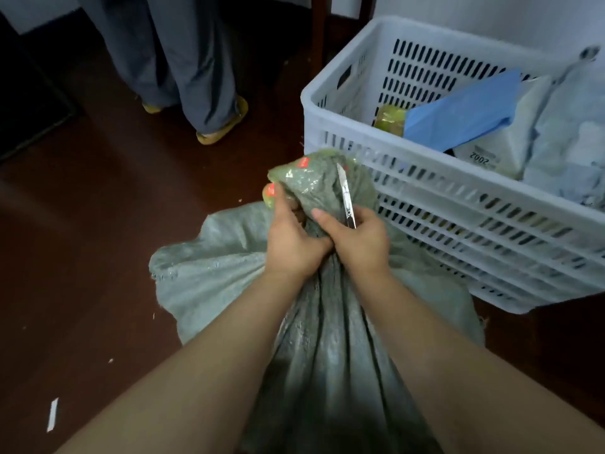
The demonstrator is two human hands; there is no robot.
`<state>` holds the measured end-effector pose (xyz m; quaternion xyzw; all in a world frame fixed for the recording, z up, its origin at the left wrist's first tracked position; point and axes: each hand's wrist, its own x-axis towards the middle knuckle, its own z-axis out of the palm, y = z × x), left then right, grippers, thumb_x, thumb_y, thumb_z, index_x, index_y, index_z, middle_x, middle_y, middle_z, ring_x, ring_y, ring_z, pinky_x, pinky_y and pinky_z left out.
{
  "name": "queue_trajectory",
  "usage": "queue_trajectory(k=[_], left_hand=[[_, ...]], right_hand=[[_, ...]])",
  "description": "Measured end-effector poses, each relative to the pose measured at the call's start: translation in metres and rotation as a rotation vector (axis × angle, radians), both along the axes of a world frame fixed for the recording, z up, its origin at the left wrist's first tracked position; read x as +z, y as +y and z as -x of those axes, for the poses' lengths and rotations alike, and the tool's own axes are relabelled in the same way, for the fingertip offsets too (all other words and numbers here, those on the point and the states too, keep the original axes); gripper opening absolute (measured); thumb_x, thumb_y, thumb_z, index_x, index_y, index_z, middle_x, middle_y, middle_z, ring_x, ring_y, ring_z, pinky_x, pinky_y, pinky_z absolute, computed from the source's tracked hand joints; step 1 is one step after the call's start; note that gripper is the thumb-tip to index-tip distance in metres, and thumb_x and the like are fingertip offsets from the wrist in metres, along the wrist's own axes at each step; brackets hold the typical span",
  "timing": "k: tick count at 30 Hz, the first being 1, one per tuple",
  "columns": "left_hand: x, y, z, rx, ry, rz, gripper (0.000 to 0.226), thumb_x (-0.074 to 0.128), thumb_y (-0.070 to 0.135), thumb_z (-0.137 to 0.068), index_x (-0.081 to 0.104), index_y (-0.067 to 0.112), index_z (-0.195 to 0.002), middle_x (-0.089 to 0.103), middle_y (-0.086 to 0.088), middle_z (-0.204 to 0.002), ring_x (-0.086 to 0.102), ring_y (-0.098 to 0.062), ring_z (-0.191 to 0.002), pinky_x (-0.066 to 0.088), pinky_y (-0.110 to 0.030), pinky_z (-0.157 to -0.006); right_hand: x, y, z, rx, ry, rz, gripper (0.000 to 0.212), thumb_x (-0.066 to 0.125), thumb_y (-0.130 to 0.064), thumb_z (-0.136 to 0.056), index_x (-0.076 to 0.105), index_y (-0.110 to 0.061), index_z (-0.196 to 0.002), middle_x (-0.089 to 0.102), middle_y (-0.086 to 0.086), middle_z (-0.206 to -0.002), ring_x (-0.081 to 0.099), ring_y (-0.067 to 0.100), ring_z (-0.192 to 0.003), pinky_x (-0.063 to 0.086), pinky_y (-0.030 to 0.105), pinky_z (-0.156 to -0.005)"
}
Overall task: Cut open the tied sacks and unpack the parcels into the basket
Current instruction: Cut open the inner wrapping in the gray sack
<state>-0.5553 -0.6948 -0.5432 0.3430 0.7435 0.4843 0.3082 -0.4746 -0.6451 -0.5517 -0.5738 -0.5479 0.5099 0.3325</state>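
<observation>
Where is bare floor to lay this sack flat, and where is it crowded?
Bare floor: left of the sack, up to the person's feet. The basket has room at its left end. Crowded: its right side, with parcels, and between sack and basket.

Beside the basket (316, 119), the sack (327, 355) neck: no tie to be seen, the spot buried under the left hand (291, 244) and right hand (357, 237). Cutter (345, 191): only the blade shows, the rest swallowed by the right hand's grip. The sack's lower end runs off the bottom edge.

Basket's right end is cut by the frame. Pale parcels (573, 132) there are smeared, shapes unreadable. Inside the basket, a yellow-green packet (389, 121) sits mostly behind the blue parcel (465, 109). Print on the grey mailer (501, 149) is too small to read.

Left of the basket, trouser legs (183, 54) of a standing person, cut off above the thigh.
</observation>
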Motion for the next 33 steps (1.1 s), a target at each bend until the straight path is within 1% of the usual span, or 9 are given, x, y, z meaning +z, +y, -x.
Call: queue_trajectory(k=[2, 5, 8, 11, 16, 21, 26, 31, 33], left_hand=[[0.000, 0.012, 0.003, 0.004, -0.067, -0.093, 0.094, 0.068, 0.000, -0.078, 0.011, 0.016, -0.151, 0.058, 0.010, -0.108, 0.054, -0.001, -0.100, 0.042, -0.011, -0.092], [-0.002, 0.019, 0.010, 0.134, -0.093, -0.204, 0.071, 0.059, 0.003, -0.082, 0.028, 0.010, -0.146, 0.057, 0.007, -0.106, 0.057, -0.018, -0.102, 0.046, -0.040, -0.099], [-0.004, 0.024, 0.014, 0.313, -0.049, -0.157, 0.079, 0.074, 0.035, -0.070, 0.041, 0.009, -0.137, 0.053, -0.007, -0.127, 0.051, -0.026, -0.120, 0.042, -0.042, -0.103], [0.001, 0.021, 0.001, 0.275, -0.243, -0.062, 0.095, 0.081, 0.064, -0.040, 0.057, 0.005, -0.111, 0.065, -0.011, -0.112, 0.063, -0.028, -0.104, 0.051, -0.047, -0.093], [0.016, 0.010, -0.017, 0.147, -0.285, -0.097, 0.053, 0.086, 0.024, -0.062, 0.056, 0.010, -0.103, 0.068, -0.012, -0.101, 0.067, -0.029, -0.093, 0.056, -0.047, -0.084], [0.039, 0.003, 0.006, 0.224, -0.221, -0.214, 0.093, 0.077, -0.003, -0.068, 0.030, 0.009, -0.147, 0.065, -0.008, -0.111, 0.064, -0.023, -0.101, 0.052, -0.042, -0.091], [0.028, -0.025, 0.049, 0.524, -0.273, -0.288, 0.049, 0.070, -0.011, -0.071, 0.058, 0.004, -0.117, 0.066, -0.010, -0.102, 0.065, -0.026, -0.094, 0.055, -0.043, -0.088], [0.026, -0.021, 0.050, 0.490, -0.360, -0.258, 0.042, 0.058, -0.018, -0.075, 0.057, 0.009, -0.107, 0.057, -0.006, -0.082, 0.059, -0.028, -0.087, 0.051, -0.034, -0.073], [0.029, -0.018, 0.045, 0.418, -0.399, -0.287, 0.056, 0.050, -0.020, -0.075, 0.056, 0.012, -0.119, 0.058, -0.004, -0.086, 0.057, -0.025, -0.086, 0.051, -0.035, -0.079]], right_hand=[[-0.004, 0.017, 0.004, -0.033, 0.085, 0.001, 0.012, 0.079, -0.017, -0.073, 0.069, -0.017, -0.081, 0.072, 0.002, -0.079, 0.069, 0.021, -0.078, 0.057, 0.036, -0.076], [-0.003, 0.030, -0.002, -0.054, 0.195, 0.027, 0.016, 0.068, -0.007, -0.082, 0.063, -0.018, -0.072, 0.060, -0.003, -0.059, 0.055, 0.014, -0.052, 0.046, 0.021, -0.042], [0.009, 0.028, -0.015, -0.011, 0.231, 0.056, 0.019, 0.059, -0.004, -0.088, 0.057, -0.017, -0.074, 0.045, -0.002, -0.053, 0.034, 0.004, -0.033, 0.021, 0.015, -0.029], [0.023, 0.019, -0.031, 0.019, 0.362, 0.119, 0.015, 0.054, -0.003, -0.089, 0.053, -0.013, -0.078, 0.043, 0.002, -0.054, 0.025, 0.005, -0.027, 0.014, 0.013, -0.030], [0.025, 0.015, -0.057, 0.095, 0.428, 0.253, 0.006, 0.056, -0.007, -0.083, 0.051, -0.008, -0.080, 0.040, -0.002, -0.048, 0.022, 0.006, -0.028, 0.014, 0.013, -0.029], [0.035, 0.020, -0.081, 0.221, 0.258, 0.154, 0.023, 0.063, 0.002, -0.078, 0.049, -0.010, -0.065, 0.039, -0.005, -0.037, 0.023, 0.006, -0.028, 0.013, 0.013, -0.032], [0.006, 0.029, -0.122, 0.103, -0.081, 0.235, 0.019, 0.070, 0.005, -0.074, 0.059, -0.009, -0.078, 0.043, -0.004, -0.033, 0.024, 0.005, -0.026, 0.015, 0.010, -0.033], [0.003, 0.039, -0.147, 0.063, -0.194, 0.229, 0.027, 0.066, 0.012, -0.073, 0.070, -0.002, -0.095, 0.070, 0.004, -0.066, 0.030, 0.007, -0.033, 0.021, 0.012, -0.037], [0.014, 0.039, -0.145, 0.032, -0.181, 0.180, 0.013, 0.061, 0.007, -0.077, 0.068, 0.003, -0.087, 0.064, 0.002, -0.051, 0.020, 0.007, -0.028, 0.018, 0.011, -0.033]])
